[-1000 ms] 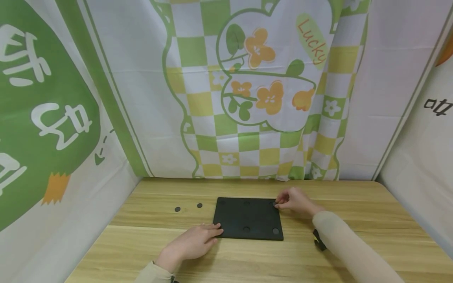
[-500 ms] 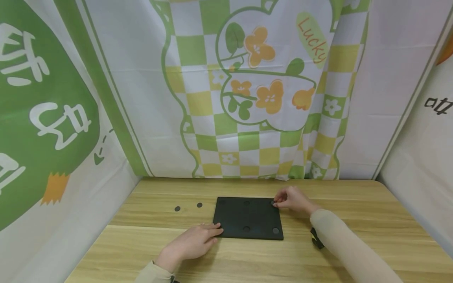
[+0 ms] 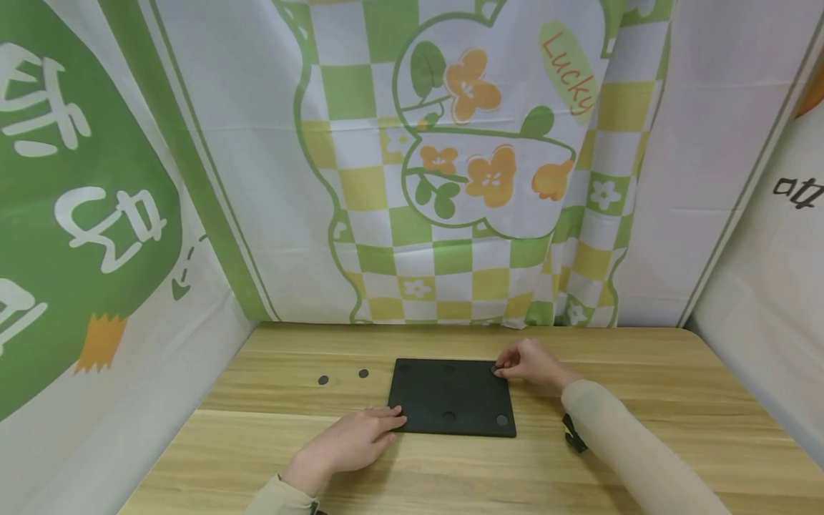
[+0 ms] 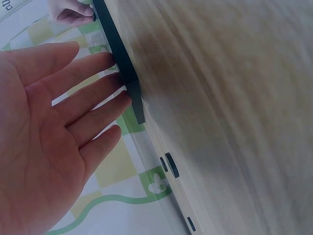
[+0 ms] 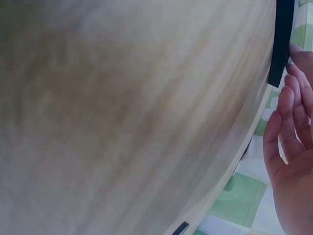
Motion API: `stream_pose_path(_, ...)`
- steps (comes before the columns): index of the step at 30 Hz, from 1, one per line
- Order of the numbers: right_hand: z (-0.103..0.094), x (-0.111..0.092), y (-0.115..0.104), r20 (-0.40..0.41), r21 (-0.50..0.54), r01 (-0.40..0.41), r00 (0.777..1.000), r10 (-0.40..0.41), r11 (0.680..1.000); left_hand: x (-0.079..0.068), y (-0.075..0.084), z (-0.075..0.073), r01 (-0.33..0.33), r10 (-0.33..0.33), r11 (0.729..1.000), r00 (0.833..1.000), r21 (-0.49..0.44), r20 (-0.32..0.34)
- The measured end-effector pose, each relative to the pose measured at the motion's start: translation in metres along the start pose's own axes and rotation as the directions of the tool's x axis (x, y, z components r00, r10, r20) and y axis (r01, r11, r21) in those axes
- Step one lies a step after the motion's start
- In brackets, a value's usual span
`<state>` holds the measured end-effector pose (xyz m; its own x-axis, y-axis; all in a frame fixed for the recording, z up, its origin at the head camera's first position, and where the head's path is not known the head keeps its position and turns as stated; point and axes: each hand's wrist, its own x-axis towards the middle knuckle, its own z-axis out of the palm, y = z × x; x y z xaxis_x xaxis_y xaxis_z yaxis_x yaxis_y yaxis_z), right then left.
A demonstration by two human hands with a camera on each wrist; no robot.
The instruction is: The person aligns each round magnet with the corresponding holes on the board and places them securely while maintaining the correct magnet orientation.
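A flat black rectangular board lies on the wooden table, with round marks or recesses along its long sides. At its near left corner my left hand rests its straight fingertips on the edge; the left wrist view shows those fingers extended and nothing gripped. My right hand pinches a small dark disc between thumb and fingertips, right over the board's far right corner. In the right wrist view that hand is partly cut off by the frame. A greyish disc sits at the near right corner.
Two loose dark discs, one farther left and one closer to the board, lie on the table. A black and yellow item shows beside the right sleeve. A patterned curtain hangs behind the table's far edge.
My right hand has shifted slightly left with the disc, inward over the board's far right corner. The left hand and the board have stayed in place.
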<state>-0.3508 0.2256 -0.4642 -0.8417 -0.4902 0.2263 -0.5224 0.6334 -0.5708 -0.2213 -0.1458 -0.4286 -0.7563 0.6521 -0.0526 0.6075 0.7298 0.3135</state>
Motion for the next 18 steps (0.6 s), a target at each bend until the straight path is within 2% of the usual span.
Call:
stream_pose_path(9,-0.0002,0.0003,0.0005,-0.001,-0.014,0.005,1.0,-0.005,1.0,0.0014,-0.0011,0.0007,0.003,-0.003,1.0,1.0,0.002,0.013)
stream_pose_path(18,-0.0016,0.0007,-0.003,0.031,-0.002,-0.058,0.998,0.058,0.998,0.0007,-0.0009,0.0007,-0.001,0.001,1.0,1.0,-0.002,0.013)
